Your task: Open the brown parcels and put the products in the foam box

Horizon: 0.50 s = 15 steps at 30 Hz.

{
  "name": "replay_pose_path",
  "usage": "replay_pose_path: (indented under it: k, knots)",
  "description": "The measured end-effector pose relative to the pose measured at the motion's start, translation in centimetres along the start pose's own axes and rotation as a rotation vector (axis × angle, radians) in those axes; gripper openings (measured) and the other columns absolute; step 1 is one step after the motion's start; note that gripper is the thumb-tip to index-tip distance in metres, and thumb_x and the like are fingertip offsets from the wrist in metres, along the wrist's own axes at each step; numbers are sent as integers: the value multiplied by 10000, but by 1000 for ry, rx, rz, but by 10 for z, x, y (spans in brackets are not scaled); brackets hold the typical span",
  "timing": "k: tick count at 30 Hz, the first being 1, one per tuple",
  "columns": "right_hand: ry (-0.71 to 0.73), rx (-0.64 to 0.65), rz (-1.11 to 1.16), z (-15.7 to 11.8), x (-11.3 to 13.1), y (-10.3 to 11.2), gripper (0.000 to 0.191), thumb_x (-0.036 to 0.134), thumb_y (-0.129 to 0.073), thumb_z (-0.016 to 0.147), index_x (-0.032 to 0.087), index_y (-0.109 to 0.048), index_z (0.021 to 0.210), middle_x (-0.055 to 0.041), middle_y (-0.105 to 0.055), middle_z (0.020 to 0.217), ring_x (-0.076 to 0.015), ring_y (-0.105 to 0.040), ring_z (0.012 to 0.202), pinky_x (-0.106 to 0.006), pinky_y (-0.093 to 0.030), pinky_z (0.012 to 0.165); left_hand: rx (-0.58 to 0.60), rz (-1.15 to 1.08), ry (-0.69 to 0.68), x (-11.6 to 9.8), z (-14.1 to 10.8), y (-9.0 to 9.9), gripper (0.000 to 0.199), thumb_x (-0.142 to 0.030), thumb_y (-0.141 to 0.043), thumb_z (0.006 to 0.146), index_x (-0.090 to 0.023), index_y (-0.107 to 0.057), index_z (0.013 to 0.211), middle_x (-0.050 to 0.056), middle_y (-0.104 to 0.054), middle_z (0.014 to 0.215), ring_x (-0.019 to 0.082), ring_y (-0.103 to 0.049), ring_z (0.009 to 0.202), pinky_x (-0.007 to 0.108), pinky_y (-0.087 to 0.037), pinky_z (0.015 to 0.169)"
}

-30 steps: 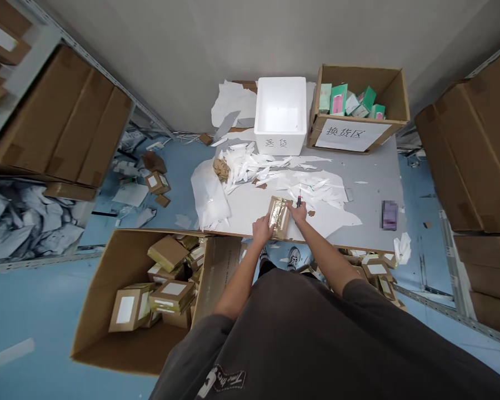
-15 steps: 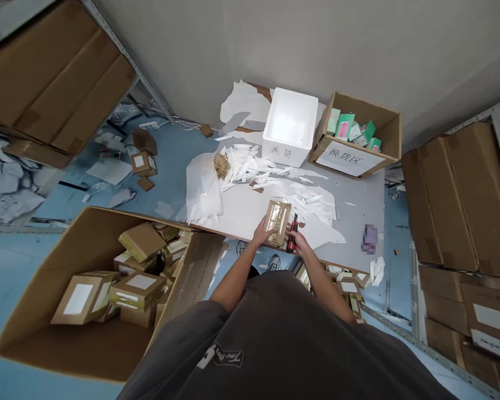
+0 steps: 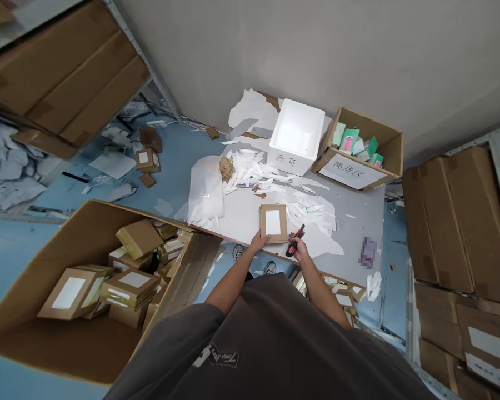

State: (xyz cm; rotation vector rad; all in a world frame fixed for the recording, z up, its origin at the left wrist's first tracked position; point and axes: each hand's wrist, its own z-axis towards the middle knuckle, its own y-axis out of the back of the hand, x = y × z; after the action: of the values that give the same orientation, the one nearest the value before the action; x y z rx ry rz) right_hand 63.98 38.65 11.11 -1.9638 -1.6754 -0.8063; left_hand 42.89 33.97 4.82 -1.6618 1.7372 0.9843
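Observation:
A small brown cardboard box with a white label facing up is at the near edge of the table. My left hand grips its lower left corner. My right hand is closed round a red and black cutter, just to the right of the box. Strips of torn white paper lie behind and beside the box, and a crumpled brown paper ball sits further back on the left.
A white foam bin and a carton of green boxes stand at the table's back. A large open carton of small parcels is at lower left. Stacked cartons stand at right. White foam sheeting lies on the table's left.
The box has been turned, so its white label faces up instead of its shiny taped side. The cutter in my right hand has tilted to the right. The view has shifted slightly.

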Motion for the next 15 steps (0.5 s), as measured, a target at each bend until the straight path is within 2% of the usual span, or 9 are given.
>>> replay_pose_path:
  k: [3, 7, 9, 12, 14, 15]
  knots:
    - [69, 46, -74, -12, 3, -10, 320, 336, -630, 657, 228, -649, 958, -29, -741, 818, -216, -733, 815, -240, -544, 608, -17, -101, -31, -16, -1, -13, 687, -643, -614, 1032, -193, -623, 1551, 148, -731, 1479, 311, -693, 1372, 460, -565, 1161]
    - [300, 133, -96, -32, 6, -29, 455, 385, -588, 709, 247, -679, 1134, -73, -806, 1097, -241, -736, 1151, -276, -595, 831, -90, -201, 6, -26, 3, -10, 572, -571, -489, 1115, -184, -655, 1501, 162, -778, 1385, 278, -751, 1267, 432, -605, 1091]
    - [302, 191, -55, -38, 3, -43, 503, 389, -590, 719, 252, -679, 1194, -96, -800, 1229, -251, -714, 1249, -306, -595, 896, -158, -118, 81, -23, 3, -1, 545, -532, -505, 1110, -184, -646, 1504, 162, -786, 1358, 285, -753, 1254, 444, -604, 1083]
    - [203, 238, -2, -42, -3, -59, 523, 365, -625, 696, 251, -685, 1203, -123, -772, 1358, -276, -684, 1342, -331, -600, 902, -285, -15, 147, -19, 4, 19, 602, -447, -555, 1069, -155, -552, 1596, 202, -680, 1519, 329, -650, 1414, 503, -525, 1189]
    - [169, 277, -2, -41, -4, -61, 502, 366, -644, 708, 251, -693, 1194, -136, -755, 1409, -284, -661, 1389, -344, -606, 905, -341, 27, 89, -24, 7, 36, 645, -402, -553, 1054, -148, -496, 1644, 202, -547, 1661, 317, -534, 1537, 477, -438, 1276]
    - [162, 299, -6, -40, -4, -59, 487, 373, -658, 716, 249, -696, 1186, -143, -754, 1413, -287, -662, 1391, -349, -609, 906, -342, 81, 11, -29, 10, 45, 658, -394, -557, 1047, -158, -484, 1656, 185, -485, 1715, 302, -477, 1584, 451, -399, 1305]
